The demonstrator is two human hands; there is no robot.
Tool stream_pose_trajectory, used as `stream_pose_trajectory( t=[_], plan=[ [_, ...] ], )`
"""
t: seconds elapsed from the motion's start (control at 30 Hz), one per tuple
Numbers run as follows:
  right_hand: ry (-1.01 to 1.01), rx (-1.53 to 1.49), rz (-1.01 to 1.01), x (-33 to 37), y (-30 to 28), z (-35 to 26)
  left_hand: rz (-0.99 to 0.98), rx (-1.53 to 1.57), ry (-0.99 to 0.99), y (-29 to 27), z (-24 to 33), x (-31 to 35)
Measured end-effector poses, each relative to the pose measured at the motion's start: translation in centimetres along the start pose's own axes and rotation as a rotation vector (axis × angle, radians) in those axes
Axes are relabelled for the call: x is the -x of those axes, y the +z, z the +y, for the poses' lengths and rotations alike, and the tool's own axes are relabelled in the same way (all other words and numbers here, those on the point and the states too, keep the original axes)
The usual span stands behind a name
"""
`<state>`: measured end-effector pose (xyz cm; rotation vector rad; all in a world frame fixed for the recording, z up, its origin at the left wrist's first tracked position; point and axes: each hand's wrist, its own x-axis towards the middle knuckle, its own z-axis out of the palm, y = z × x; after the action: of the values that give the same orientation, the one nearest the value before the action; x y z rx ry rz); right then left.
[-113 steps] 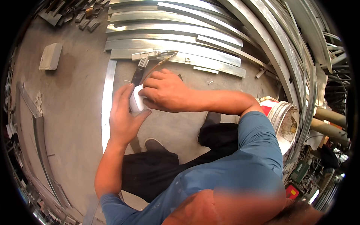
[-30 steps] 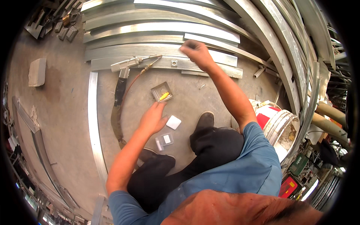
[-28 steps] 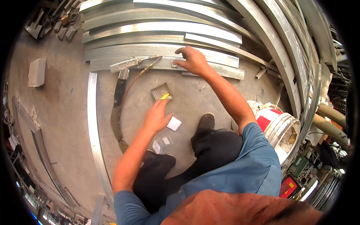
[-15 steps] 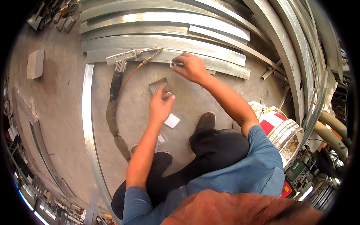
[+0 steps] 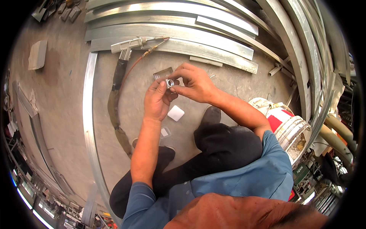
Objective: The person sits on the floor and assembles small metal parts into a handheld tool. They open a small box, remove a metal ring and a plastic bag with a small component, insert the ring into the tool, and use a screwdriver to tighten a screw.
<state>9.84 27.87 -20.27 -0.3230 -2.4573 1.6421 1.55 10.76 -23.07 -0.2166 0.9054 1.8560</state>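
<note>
A small shiny metal piece with a round hole (image 5: pixel 169 84) sits between my two hands, above the floor in front of me. My left hand (image 5: pixel 155 100) pinches it from the left between thumb and fingers. From the right, my right hand (image 5: pixel 195 83) closes thumb and fingertips on its other side. The fingers partly cover the piece, so its full shape is hidden. Just behind the hands lies a dark-framed rectangular plate (image 5: pixel 161 72), partly hidden. Below them on the floor are a white rounded square (image 5: pixel 175 113) and a clear flat case (image 5: pixel 165 132).
A grey pistol-grip torch (image 5: pixel 127 45) rests on metal bars (image 5: pixel 213 51) stacked ahead, its dark hose (image 5: pixel 113 108) trailing toward me. A long metal bar (image 5: pixel 89 114) runs along my left. A dirty white-and-red bucket (image 5: pixel 286 129) lies tipped at my right.
My right hand has come in and down with the metal piece, meeting my left hand, which has moved slightly left. Both hands now hold the piece.
</note>
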Motion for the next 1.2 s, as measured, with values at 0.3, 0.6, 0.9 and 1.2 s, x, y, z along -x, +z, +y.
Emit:
stream_pose_trajectory(
  t=[0.3,0.6,0.9,1.2],
  plan=[
    [0.04,-0.047,0.049,0.7,0.5,-1.7,-0.09,0.046,0.039,-0.6,0.0,0.6],
    [0.015,-0.055,0.039,1.0,0.2,-3.1,-0.123,0.062,0.052,0.0,0.2,1.4],
    [-0.054,-0.03,0.019,1.1,-0.2,-3.1,-0.178,0.056,0.08,0.4,0.4,1.5],
    [-0.14,-0.01,0.07,1.4,0.0,-3.1,-0.167,0.034,0.085,0.8,0.5,1.8]
  ],
)
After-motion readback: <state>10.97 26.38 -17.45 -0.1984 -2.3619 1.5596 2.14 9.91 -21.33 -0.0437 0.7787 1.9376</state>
